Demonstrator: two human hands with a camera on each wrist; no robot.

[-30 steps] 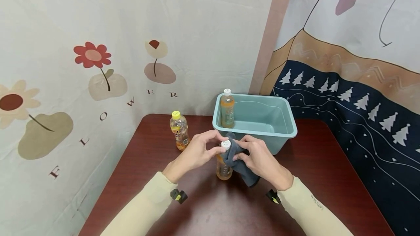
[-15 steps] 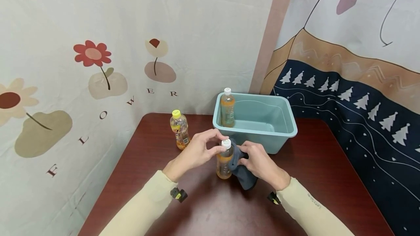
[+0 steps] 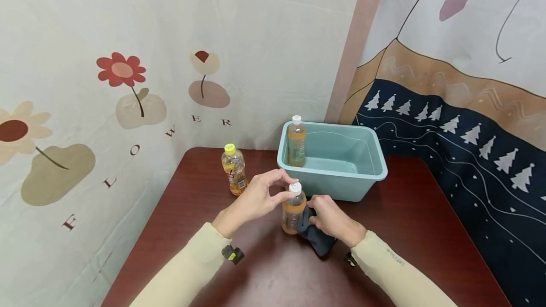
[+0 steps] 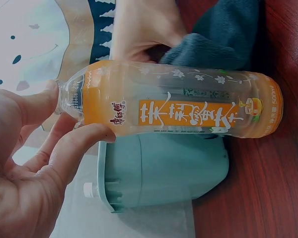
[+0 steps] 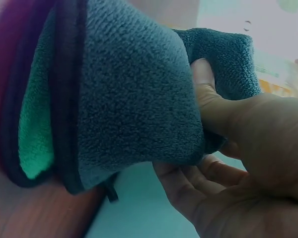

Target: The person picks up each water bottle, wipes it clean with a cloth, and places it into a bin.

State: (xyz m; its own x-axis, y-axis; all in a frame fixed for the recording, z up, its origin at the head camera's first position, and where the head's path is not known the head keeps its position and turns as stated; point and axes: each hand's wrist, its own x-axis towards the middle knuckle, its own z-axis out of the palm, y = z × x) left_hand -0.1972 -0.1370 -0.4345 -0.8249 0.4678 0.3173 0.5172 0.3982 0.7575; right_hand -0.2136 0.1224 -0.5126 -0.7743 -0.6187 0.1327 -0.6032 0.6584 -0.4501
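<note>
An orange-labelled drink bottle (image 3: 293, 214) with a white cap stands upright on the table. My left hand (image 3: 258, 199) pinches it at the cap and neck between thumb and fingers, as the left wrist view shows with the bottle (image 4: 184, 101) lying sideways in the picture. To its right, my right hand (image 3: 334, 219) grips a dark grey cloth (image 3: 316, 236) against the bottle's side. Up close in the right wrist view, the folded cloth (image 5: 134, 89) is pinched between the thumb and fingers; a green inner face shows in its fold.
Behind the hands stands a light teal bin (image 3: 332, 169) with another white-capped bottle (image 3: 296, 143) upright at its left end. A yellow-capped bottle (image 3: 233, 169) stands left on the dark red table (image 3: 273, 274). Printed curtains rise behind.
My right hand has moved down the bottle with the cloth, from near the cap to its lower side. The left hand stays at the cap.
</note>
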